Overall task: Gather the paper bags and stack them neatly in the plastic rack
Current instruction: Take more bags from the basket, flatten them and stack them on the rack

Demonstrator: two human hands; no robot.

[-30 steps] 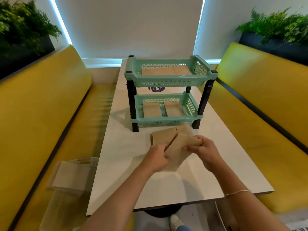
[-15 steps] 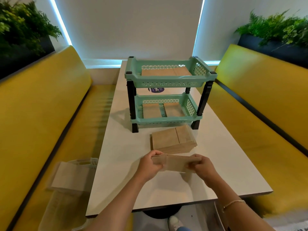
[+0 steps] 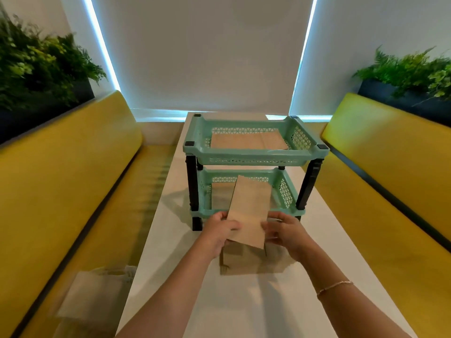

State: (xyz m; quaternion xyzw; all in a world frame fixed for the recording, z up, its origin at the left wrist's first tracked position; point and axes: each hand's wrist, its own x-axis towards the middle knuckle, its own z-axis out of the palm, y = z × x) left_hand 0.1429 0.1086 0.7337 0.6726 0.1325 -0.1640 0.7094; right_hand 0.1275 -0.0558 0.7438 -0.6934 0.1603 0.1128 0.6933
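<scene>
Paper bag (image 3: 250, 211) held flat in front of the plastic rack (image 3: 253, 152)
Left hand (image 3: 220, 231) and right hand (image 3: 286, 232) each have a grip pinching a side of it, its far end tilted toward the lower shelf; more bags (image 3: 244, 262) lie on the table (image 3: 244, 301) beneath, others in both tiers

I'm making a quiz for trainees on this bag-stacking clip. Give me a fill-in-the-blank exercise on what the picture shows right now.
1. The paper bag is held by ____ hands, the left hand and the right hand.
2. The held bag's far end points into the ____ tier of the green rack.
3. The top tier already holds flat ____ bags.
4. The benches on either side of the white table are ____.

Missing words: both; lower; paper; yellow
</scene>
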